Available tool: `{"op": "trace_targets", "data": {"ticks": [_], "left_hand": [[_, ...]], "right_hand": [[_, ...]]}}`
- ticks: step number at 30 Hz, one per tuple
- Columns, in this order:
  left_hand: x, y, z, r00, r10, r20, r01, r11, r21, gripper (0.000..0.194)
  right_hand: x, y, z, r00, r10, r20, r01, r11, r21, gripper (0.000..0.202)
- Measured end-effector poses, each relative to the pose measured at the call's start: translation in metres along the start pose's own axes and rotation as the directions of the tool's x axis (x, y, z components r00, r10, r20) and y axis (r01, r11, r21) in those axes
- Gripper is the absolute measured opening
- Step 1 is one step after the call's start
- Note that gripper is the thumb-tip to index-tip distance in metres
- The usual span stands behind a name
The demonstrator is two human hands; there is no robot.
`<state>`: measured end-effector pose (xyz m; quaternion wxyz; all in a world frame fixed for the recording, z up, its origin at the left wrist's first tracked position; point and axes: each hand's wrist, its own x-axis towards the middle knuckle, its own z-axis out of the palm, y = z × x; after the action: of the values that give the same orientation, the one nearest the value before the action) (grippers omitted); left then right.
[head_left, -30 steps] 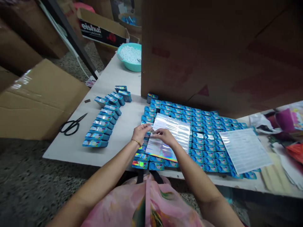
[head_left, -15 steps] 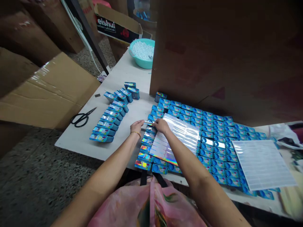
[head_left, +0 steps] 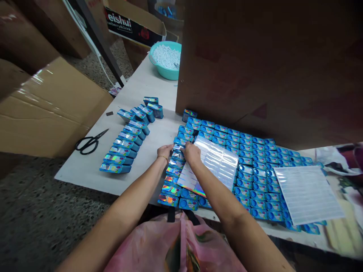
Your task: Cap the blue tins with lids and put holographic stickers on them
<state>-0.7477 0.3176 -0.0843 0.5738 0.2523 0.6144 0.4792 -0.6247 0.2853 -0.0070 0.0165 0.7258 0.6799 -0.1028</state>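
In the head view, my left hand (head_left: pixel 164 152) is at the left end of a blue tin in the left column, its fingers pinched on one end of a shiny sticker strip (head_left: pixel 177 147). My right hand (head_left: pixel 192 152), fingers closed, is at the strip's other end. The strip lies against the tin's top. Below it, several tins (head_left: pixel 169 190) in the same column carry shiny strips. Partly under my right forearm, a sheet of clear holographic stickers (head_left: pixel 217 160) rests on the tin rows.
A slanting row of blue tins (head_left: pixel 121 151) stands on the table's left, with black scissors (head_left: pixel 90 143) beside it. A turquoise basin (head_left: pixel 167 71) of white pieces sits at the back. A large cardboard box (head_left: pixel 255 68) borders the tins. Another sticker sheet (head_left: pixel 309 194) lies right.
My hands have lowered the sticker strip from just above the column onto a tin. The whole view has shifted slightly.
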Motion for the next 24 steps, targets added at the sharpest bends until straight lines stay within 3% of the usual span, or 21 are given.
{"op": "trace_targets", "data": {"ticks": [6, 8, 9, 11, 13, 14, 16, 18, 21, 24], "left_hand": [[0.004, 0.002, -0.012, 0.990, 0.135, -0.043, -0.127, 0.981, 0.145, 0.023], [-0.007, 0.010, -0.007, 0.957, 0.284, -0.059, -0.263, 0.936, 0.234, 0.022], [-0.014, 0.015, -0.001, 0.919, 0.394, -0.032, -0.367, 0.880, 0.302, 0.022], [-0.033, 0.022, 0.018, 0.790, 0.593, 0.153, -0.592, 0.675, 0.441, 0.025], [-0.050, 0.025, 0.040, 0.681, 0.621, 0.389, -0.717, 0.456, 0.527, 0.026], [-0.057, 0.024, 0.051, 0.657, 0.596, 0.461, -0.734, 0.367, 0.572, 0.027], [-0.065, 0.019, 0.068, 0.666, 0.540, 0.515, -0.708, 0.243, 0.663, 0.031], [-0.068, 0.013, 0.078, 0.705, 0.514, 0.488, -0.648, 0.189, 0.737, 0.031], [-0.067, 0.007, 0.083, 0.739, 0.513, 0.436, -0.590, 0.184, 0.786, 0.025], [-0.068, 0.006, 0.083, 0.738, 0.521, 0.429, -0.590, 0.188, 0.785, 0.023]], "right_hand": [[-0.028, 0.013, 0.008, 0.943, -0.328, -0.056, 0.316, 0.936, -0.158, 0.036], [-0.027, 0.023, 0.006, 0.933, -0.354, -0.056, 0.343, 0.927, -0.150, 0.035], [-0.025, 0.031, 0.003, 0.934, -0.350, -0.068, 0.340, 0.931, -0.130, 0.034], [-0.016, 0.051, -0.007, 0.946, -0.295, -0.137, 0.286, 0.955, -0.082, 0.035], [-0.005, 0.073, -0.018, 0.942, -0.243, -0.230, 0.236, 0.970, -0.056, 0.040], [0.001, 0.083, -0.024, 0.931, -0.255, -0.260, 0.248, 0.967, -0.062, 0.041], [0.014, 0.098, -0.031, 0.896, -0.365, -0.253, 0.347, 0.931, -0.115, 0.041], [0.025, 0.106, -0.034, 0.851, -0.494, -0.179, 0.465, 0.867, -0.181, 0.039], [0.035, 0.112, -0.030, 0.815, -0.571, -0.095, 0.539, 0.809, -0.234, 0.036], [0.037, 0.122, -0.020, 0.798, -0.592, -0.113, 0.560, 0.798, -0.223, 0.036]]}}
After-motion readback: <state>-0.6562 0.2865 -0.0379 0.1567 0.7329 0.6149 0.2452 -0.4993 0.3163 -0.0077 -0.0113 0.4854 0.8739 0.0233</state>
